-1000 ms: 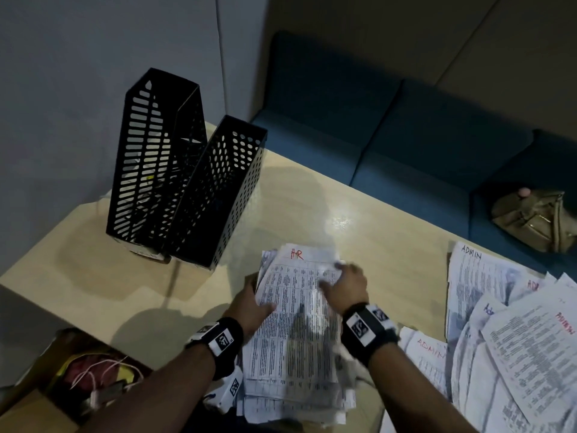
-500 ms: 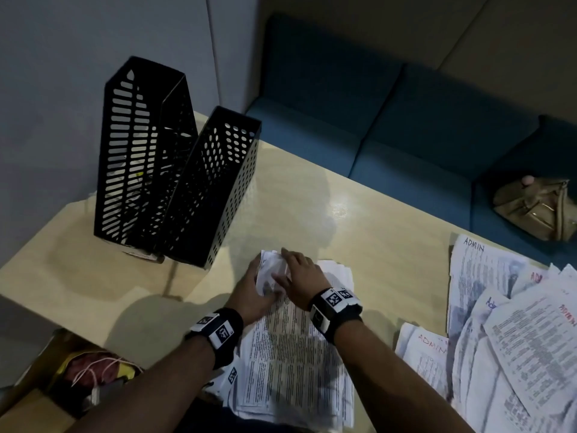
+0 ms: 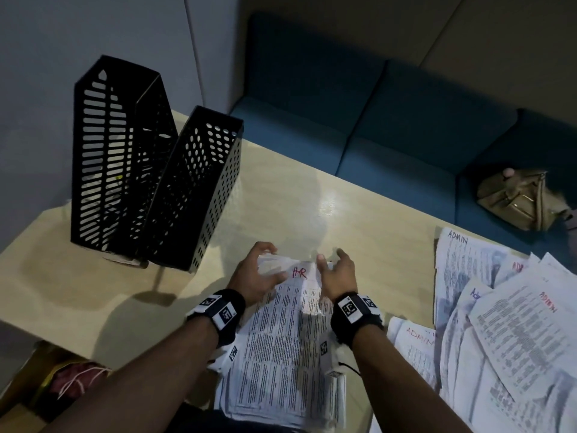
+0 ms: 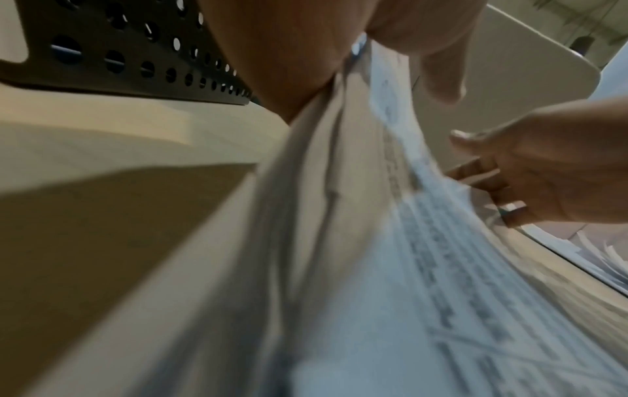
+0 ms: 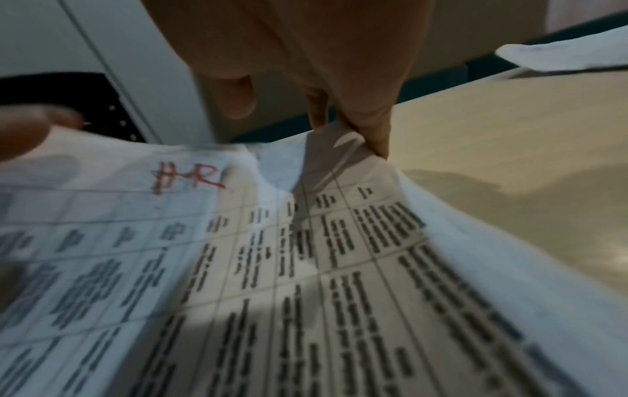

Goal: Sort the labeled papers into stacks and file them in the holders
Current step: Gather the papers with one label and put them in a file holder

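A stack of printed papers marked HR in red lies on the table in front of me. My left hand grips its far left corner and lifts it a little; the left wrist view shows the HR sheets pinched under the palm. My right hand is at the far right corner. Its fingertips touch the edge of the HR top sheet, with the thumb off the paper. Two black perforated holders stand upright at the table's far left, a short way from the stack.
Loose papers marked ADMIN are spread over the table's right side. A blue sofa runs along the far edge of the table, with a tan bag on it. A box of clutter sits on the floor at lower left.
My right hand has moved from the stack's far left corner across to its far right corner, uncovering the HR label. My left hand stays on the far left corner.
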{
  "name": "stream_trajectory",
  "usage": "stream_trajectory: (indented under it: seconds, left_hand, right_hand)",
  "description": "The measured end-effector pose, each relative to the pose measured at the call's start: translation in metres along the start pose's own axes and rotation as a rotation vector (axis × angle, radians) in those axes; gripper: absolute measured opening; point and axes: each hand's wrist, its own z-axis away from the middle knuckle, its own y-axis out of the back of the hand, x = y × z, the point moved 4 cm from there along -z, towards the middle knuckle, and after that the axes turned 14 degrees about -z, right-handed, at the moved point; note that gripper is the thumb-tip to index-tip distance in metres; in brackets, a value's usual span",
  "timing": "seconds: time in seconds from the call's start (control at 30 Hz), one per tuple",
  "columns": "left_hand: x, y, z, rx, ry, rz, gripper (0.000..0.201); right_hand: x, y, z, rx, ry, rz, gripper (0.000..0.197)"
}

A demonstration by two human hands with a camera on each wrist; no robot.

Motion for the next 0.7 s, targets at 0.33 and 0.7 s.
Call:
stream_trajectory:
  seconds: [0.33, 0.7]
  left_hand:
    - [-0.001, 0.015, 0.013, 0.142, 0.056, 0.083, 0.018]
    - [-0.012, 0.011, 0.043, 0.093, 0.218, 0.168, 0.016]
  right_hand:
    - [0.030, 0.017, 0.018, 0.061, -0.021, -0.254, 0.067]
    - [-0.017, 0.015, 0.075, -0.053, 0.072, -0.257, 0.037]
